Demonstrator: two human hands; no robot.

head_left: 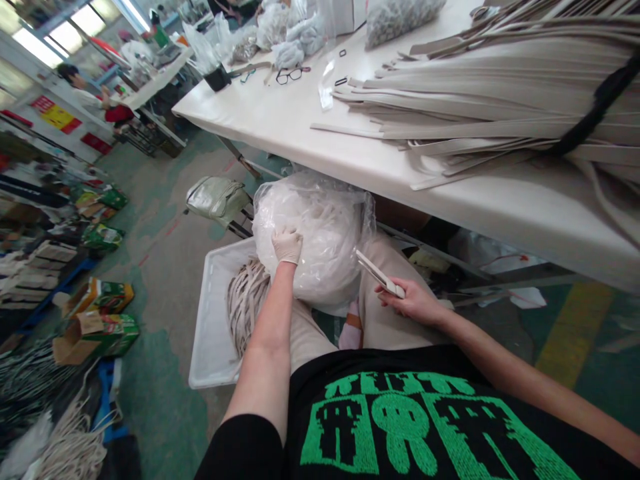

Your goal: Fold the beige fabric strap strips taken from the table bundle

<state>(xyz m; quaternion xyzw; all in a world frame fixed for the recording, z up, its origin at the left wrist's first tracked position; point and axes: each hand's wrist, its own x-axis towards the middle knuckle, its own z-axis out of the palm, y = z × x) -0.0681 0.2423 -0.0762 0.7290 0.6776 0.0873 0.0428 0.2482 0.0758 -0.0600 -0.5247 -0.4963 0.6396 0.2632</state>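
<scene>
My left hand (287,245), in a thin white glove, is at the upper left of a big clear plastic bag (330,267) between my knees. Its fingers look curled into the plastic, with the tips hidden. Pale strips show through the bag. Bare and closed, my right hand (407,300) grips a few flat beige straps (376,270) above my right thigh. They point up and left, towards the bag. A white plastic tub (200,333) with a coil of beige straps (247,300) stands left of the bag.
A long white table (280,127) spans the top right, bearing a large strap bundle (500,93) with a black tie, eyeglasses (293,75) and filled plastic bags (400,20). A green padded stool (217,197) is beyond the tub. Cartons (95,333) stand left. A person (83,87) sits far back.
</scene>
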